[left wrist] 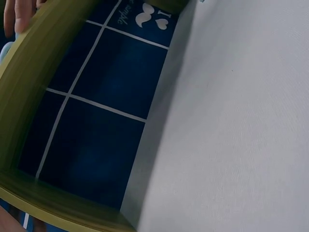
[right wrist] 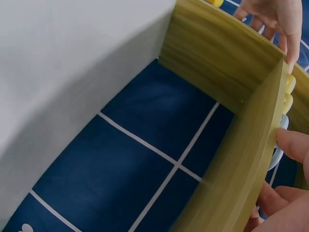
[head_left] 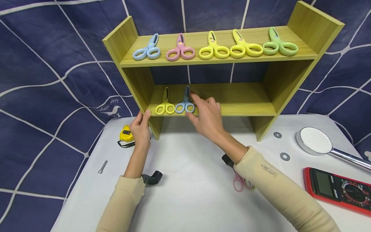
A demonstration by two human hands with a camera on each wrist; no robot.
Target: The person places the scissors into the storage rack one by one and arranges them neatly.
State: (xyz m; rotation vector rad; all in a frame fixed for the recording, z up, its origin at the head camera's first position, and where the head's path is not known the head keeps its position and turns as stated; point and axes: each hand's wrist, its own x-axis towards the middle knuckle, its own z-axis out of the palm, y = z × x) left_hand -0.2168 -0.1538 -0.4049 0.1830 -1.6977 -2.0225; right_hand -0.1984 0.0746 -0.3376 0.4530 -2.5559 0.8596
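Note:
On the lower board of a two-tier wooden shelf [head_left: 240, 100] lie small yellow scissors [head_left: 166, 99] and, just right of them, blue scissors [head_left: 185, 102], both with blades pointing back. My right hand [head_left: 209, 117] is at the blue scissors, index finger beside the blades and thumb by the right handle loop. In the right wrist view, that thumb touches the blue loop [right wrist: 285, 122] at the board's edge. My left hand [head_left: 141, 131] grips the shelf's left side panel, thumb at the front corner of the lower board; its other fingers are partly hidden behind the panel.
Along the top board lie light blue [head_left: 151, 49], pink [head_left: 181, 48], two yellow and green scissors [head_left: 279, 43]. A tape measure [head_left: 126, 134] and bolt [head_left: 102, 167] lie left; washers [head_left: 285, 157], a shower head [head_left: 315, 141] and multimeter [head_left: 336, 190] right. My right sleeve partly covers pink-handled scissors [head_left: 238, 183].

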